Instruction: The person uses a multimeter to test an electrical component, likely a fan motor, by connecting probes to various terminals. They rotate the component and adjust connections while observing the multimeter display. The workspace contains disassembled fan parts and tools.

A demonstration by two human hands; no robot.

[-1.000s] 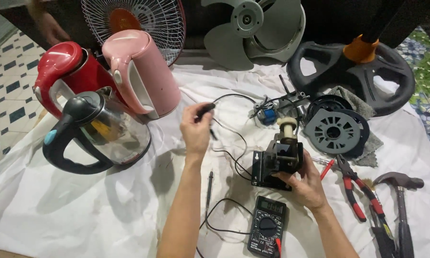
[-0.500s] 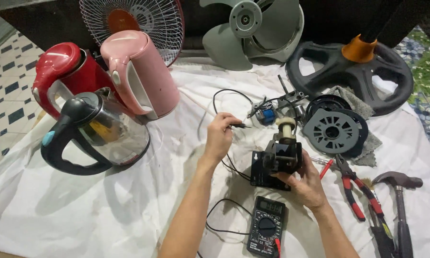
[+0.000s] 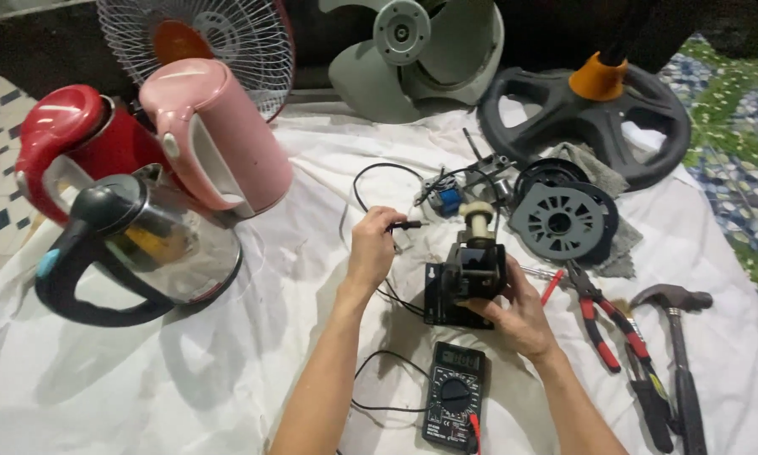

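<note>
While three kettles crowd the far left of the white cloth (image 3: pixel 143 371), well away from both hands, the work itself sits near the middle. A red kettle (image 3: pixel 67 152) stands at the back, a pink kettle (image 3: pixel 215 135) leans beside it, and a glass kettle with a black handle (image 3: pixel 143 253) lies in front of them, all well to the left of the left hand. Behind the pink one stands a wire fan guard (image 3: pixel 202 38).

Next comes the left hand (image 3: pixel 373 248), its fingers pinched shut on a black test probe (image 3: pixel 404 226) whose tip points right, toward the motor. A thin black lead runs from it down across the cloth. Below and between the two forearms lies a black multimeter (image 3: pixel 455 396), its dial facing up.

Just right of the left hand stands the small black fan motor (image 3: pixel 467 274), upright, with a pale shaft cap on top. The right hand (image 3: pixel 522 316) is clamped on its lower right side, fingers wrapped round the housing.

Beyond the right hand, farther up the cloth, lie a grey fan blade (image 3: pixel 413 50), a round dark motor cover (image 3: pixel 560 221) and a black fan base (image 3: pixel 589 118). To the right of the right hand lie red-handled pliers (image 3: pixel 598 316) and, at the far right, a hammer (image 3: pixel 678 337).
</note>
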